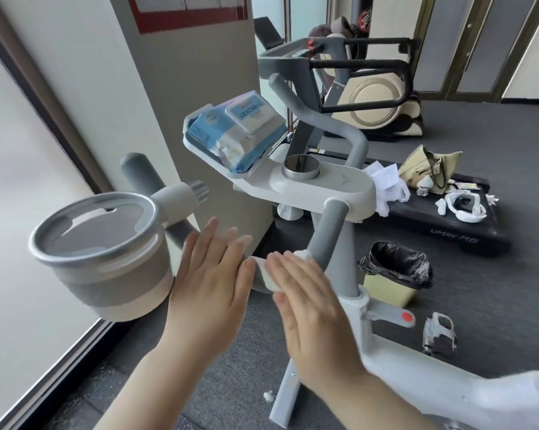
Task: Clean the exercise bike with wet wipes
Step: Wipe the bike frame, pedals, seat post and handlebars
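Both hands flat, fingers straight: left hand [210, 282] and right hand [308, 301] press wipe [266, 276] between palms. Bike handlebar [328, 234] just beyond right fingertips, long axis rising up-right toward console [321, 181]. Right hand nearer. Wipe pack [237, 131] on console tray.

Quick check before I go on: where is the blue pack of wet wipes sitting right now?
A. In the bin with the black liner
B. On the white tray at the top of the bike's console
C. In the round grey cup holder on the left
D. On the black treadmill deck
B: the blue plastic pack of wet wipes lies on the white console tray of the exercise bike, just behind the round metal knob.
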